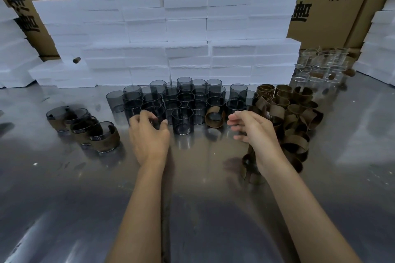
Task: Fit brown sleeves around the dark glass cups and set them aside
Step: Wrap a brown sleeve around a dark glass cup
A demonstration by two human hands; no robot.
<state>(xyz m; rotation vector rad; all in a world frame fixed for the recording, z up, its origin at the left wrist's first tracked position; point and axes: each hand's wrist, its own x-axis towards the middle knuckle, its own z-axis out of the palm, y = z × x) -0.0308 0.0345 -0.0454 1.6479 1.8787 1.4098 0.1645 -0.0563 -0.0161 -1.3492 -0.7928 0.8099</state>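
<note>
**Centrally placed hands at a cluster of dark glass cups**

Centrally, the left hand [149,132] curls its fingers and thumb round the rim of one dark glass cup [154,111] at the near-left edge of the cluster of dark glass cups [183,100]; this grip is closed on that cup, which stands on the reflective metal surface [203,209]. To the right of this grip stands a bare cup [182,120] at the front of the cluster. Further right, between the two hands, one cup already wears a brown sleeve [215,117] round its wall. The right hand [254,128] hovers with fingers loosely extended toward that sleeved cup and holds nothing; its grip is open. Directly behind and to the right of the right hand lies a heap of loose brown sleeves [292,117], curled into open rings, some of them continuing toward the viewer beneath the right wrist. Well to the left of the left-hand grip stands a group of finished sleeved cups [85,126], close together and apart from the main cluster. Beyond the cluster rises a wall of stacked white foam blocks [171,38], backed by cardboard cartons [331,2] with printed characters. Far right of the right-hand grip, behind the sleeve heap, stand clear glass cups [320,66].
</note>
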